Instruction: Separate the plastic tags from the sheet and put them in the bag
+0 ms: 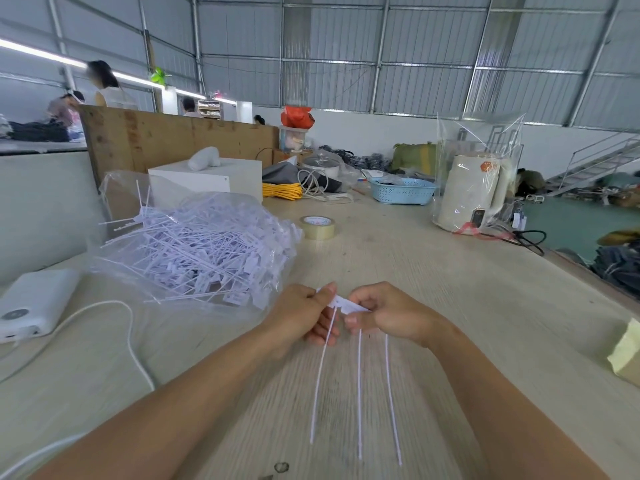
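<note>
Pinched in both grips: left hand [304, 311] and right hand [388, 313] clamping the head of a small white sheet [349, 304] over the desk [433, 271]. Three thin tags [360, 393] left joined, tails trailing toward the body. Heaped already in the clear bag [194, 247] at left: many loose white tags. Well along, this strip unfinished.
</note>
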